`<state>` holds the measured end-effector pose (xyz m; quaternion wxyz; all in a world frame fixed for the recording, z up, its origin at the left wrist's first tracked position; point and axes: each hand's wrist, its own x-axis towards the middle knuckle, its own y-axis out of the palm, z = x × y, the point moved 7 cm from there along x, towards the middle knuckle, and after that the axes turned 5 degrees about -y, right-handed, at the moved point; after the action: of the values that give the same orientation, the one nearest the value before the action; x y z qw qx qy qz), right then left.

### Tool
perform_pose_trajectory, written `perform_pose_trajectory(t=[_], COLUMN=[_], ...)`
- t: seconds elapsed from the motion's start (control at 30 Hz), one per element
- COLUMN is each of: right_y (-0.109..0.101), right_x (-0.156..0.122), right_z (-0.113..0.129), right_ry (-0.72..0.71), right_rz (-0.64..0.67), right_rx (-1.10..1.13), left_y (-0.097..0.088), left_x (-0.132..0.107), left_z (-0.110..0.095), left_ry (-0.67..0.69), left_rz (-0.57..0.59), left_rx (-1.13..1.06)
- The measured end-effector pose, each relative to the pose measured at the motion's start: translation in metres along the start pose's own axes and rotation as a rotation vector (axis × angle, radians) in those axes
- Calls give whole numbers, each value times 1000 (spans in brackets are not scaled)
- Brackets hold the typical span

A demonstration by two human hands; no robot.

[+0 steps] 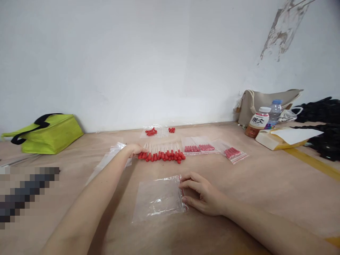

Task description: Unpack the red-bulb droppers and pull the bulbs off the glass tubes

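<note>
Touching the red-striped edge of a flat clear bag [158,198], the right hand [203,194] lay loose, its fingers curved and parted from the thumb. Behind the bag, toward its left, the left hand [136,150] met the end of a row of red-ended pieces [162,156]; I couldn't tell whether it gripped any. That row lay just beyond the bag. Behind the bag's right side sat three filled packets [206,147]; far to its left, a lime-green carrier [57,136].

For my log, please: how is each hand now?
Left hand: at the red-tipped sticks; grip cannot be told.
Right hand: open, at the clear bag.
</note>
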<state>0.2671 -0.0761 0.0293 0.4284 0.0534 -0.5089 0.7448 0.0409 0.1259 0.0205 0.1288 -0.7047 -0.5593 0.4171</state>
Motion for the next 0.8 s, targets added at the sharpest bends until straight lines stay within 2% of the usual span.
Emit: perform_pose_trajectory(t=[0.2,0.53,0.63,0.7,0.73,0.77,0.8], right_y=[2,-1,-2,-2,-1,-1,0], right_x=[0,1,0,0,0,0,1], right_z=[0,3,5,5,5,6,7], right_ry=[-9,-45,-60,-57,-55,-57,-67], right_rz=[29,17,22,43,59,77,100], right_rx=[-29,-60,-108,-145,-157,-166,-172], left_y=[-7,-22,-20,-11,-4,6,19], left_x=[-8,-27,-44,-66,-79,-95,-112], left_z=[7,0,-1,-1,-2,-6,-10], left_ry=[-54,-53,33,144,225,378,537], left_rz=[-125,-333,-442,-555,-607,-669,-680], left_rx=[67,275,367,421,446,486,503])
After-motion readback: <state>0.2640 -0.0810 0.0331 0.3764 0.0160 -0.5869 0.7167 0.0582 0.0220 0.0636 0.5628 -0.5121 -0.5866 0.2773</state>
